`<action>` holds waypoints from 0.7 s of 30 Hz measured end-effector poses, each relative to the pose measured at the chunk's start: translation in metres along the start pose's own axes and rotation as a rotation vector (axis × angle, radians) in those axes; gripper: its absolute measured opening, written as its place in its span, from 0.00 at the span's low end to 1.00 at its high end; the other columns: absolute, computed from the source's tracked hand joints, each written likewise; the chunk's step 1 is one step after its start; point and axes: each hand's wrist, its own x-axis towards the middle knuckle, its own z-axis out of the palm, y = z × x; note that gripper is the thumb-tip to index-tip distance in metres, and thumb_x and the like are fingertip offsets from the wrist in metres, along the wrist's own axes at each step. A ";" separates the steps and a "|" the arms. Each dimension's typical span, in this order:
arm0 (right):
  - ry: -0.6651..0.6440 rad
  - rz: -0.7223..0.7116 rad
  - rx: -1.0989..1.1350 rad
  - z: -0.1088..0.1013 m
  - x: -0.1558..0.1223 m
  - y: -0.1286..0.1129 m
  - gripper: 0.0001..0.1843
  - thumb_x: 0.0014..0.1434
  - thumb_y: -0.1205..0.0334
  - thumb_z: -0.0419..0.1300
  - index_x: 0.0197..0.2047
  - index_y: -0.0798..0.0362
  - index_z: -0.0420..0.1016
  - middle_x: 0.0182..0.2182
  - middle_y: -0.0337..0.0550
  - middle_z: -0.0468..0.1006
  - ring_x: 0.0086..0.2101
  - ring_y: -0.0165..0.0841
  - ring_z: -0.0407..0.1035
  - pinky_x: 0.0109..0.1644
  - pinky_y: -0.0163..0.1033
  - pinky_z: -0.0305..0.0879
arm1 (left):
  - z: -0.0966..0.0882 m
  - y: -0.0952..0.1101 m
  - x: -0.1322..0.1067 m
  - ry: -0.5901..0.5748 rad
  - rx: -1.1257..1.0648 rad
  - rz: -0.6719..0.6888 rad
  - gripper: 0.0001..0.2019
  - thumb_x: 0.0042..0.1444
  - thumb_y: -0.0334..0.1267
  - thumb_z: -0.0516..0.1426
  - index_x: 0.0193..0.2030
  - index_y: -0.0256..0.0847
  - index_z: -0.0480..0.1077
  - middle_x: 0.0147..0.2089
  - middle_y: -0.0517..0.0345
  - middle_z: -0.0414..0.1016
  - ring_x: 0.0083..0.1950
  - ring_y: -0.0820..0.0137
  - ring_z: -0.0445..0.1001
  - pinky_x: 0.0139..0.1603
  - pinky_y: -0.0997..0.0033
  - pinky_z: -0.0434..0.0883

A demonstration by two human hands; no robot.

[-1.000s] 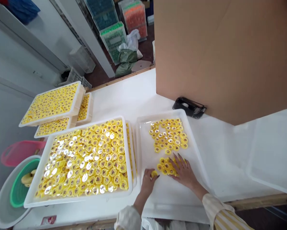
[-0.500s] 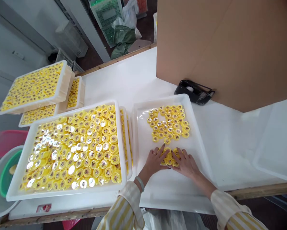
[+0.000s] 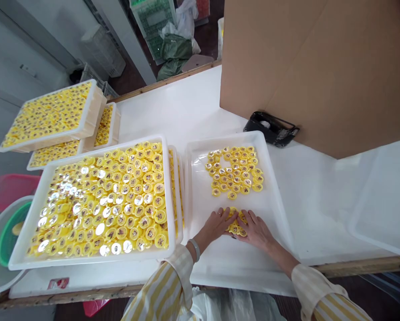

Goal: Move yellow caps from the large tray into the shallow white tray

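Observation:
My left hand (image 3: 215, 225) and my right hand (image 3: 256, 231) lie flat on a white plastic tray (image 3: 200, 154), on either side of a small cluster of round yellow plastic pieces (image 3: 236, 222). Their fingers press against it and hide part of it. A larger patch of the same glossy pieces (image 3: 233, 171) lies farther up the tray, apart from both hands. To the left, a big white tray (image 3: 86, 261) is packed with them.
Several filled trays (image 3: 49, 116) are stacked at the far left, beside a pink basket (image 3: 9, 191) and a white basin with a green liner (image 3: 10, 234). A cardboard sheet (image 3: 313, 71) stands upright behind a black tape dispenser (image 3: 271, 125). Another white tray (image 3: 383, 209) lies at the right.
Both hands have come together around the small cluster, and the left hand no longer sits apart at the tray's lower edge. The view has shifted, with the trays now lower and farther left.

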 end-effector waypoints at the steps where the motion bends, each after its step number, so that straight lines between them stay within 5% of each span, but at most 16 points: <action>1: 0.009 -0.007 0.005 0.000 0.000 0.001 0.26 0.57 0.46 0.59 0.53 0.53 0.74 0.52 0.59 0.73 0.51 0.52 0.63 0.42 0.47 0.63 | -0.001 0.001 0.000 -0.007 0.005 0.001 0.43 0.56 0.66 0.51 0.72 0.45 0.48 0.65 0.40 0.62 0.53 0.57 0.67 0.37 0.68 0.66; 13: 0.116 -0.040 0.024 -0.017 -0.008 -0.005 0.25 0.55 0.46 0.59 0.51 0.52 0.75 0.50 0.57 0.74 0.51 0.50 0.64 0.43 0.46 0.63 | -0.021 0.014 -0.019 0.002 0.031 0.009 0.43 0.57 0.65 0.50 0.72 0.40 0.47 0.64 0.39 0.61 0.55 0.56 0.66 0.36 0.67 0.66; 18: 0.234 -0.073 0.045 -0.043 -0.004 -0.002 0.25 0.56 0.48 0.57 0.53 0.51 0.73 0.49 0.55 0.75 0.50 0.50 0.65 0.45 0.47 0.63 | -0.060 0.015 -0.029 0.047 0.048 0.000 0.39 0.60 0.63 0.46 0.71 0.40 0.50 0.63 0.39 0.62 0.52 0.59 0.67 0.35 0.68 0.65; 21: 0.348 -0.126 0.101 -0.071 0.004 0.004 0.36 0.57 0.50 0.57 0.67 0.46 0.59 0.54 0.54 0.72 0.49 0.50 0.65 0.47 0.51 0.61 | -0.098 0.016 -0.040 0.086 0.065 -0.013 0.36 0.62 0.62 0.46 0.70 0.43 0.50 0.63 0.42 0.61 0.51 0.60 0.66 0.33 0.69 0.64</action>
